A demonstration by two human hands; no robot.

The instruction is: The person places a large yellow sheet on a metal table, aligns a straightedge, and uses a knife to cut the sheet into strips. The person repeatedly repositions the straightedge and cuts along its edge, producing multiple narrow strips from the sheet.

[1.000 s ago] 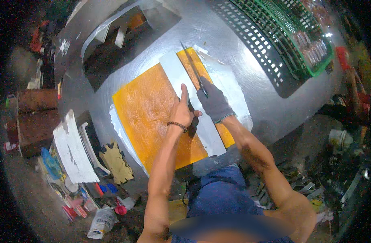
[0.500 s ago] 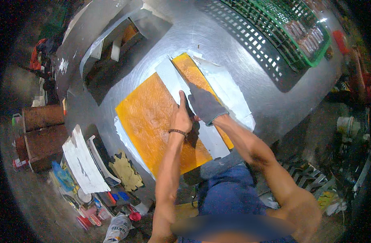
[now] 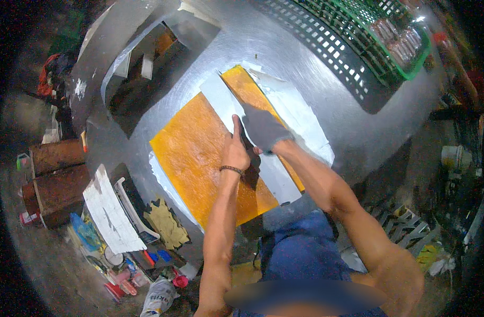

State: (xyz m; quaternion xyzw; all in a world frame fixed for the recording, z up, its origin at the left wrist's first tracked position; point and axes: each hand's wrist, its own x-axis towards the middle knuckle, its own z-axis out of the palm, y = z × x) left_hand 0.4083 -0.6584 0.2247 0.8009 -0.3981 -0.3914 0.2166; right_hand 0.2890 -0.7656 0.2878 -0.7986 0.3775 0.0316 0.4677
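A glossy amber-orange sheet (image 3: 191, 153) lies on white paper (image 3: 300, 113) on a metal worktop. Across its right part runs a long, flat grey straightedge (image 3: 281, 179), slanting from far left to near right. My left hand (image 3: 235, 152), bare with a dark bracelet, bears down on the straightedge, one finger stretched along it and another fingertip by its right edge. Just to the right, my right hand (image 3: 265, 130) in a dark grey glove is closed at that edge; whatever it grips is hidden. A narrower orange strip (image 3: 252, 92) shows beyond the straightedge.
On the far right of the metal worktop (image 3: 305, 68) stands a green plastic crate (image 3: 353, 39) with clear packs (image 3: 405, 47). A bent metal piece (image 3: 120, 68) with an opening is at far left. Below left are a worn white board (image 3: 112, 211) and assorted clutter.
My gloved right hand has shifted slightly away from me along the straightedge. My left hand keeps its place on the straightedge. The whole view has moved a little.
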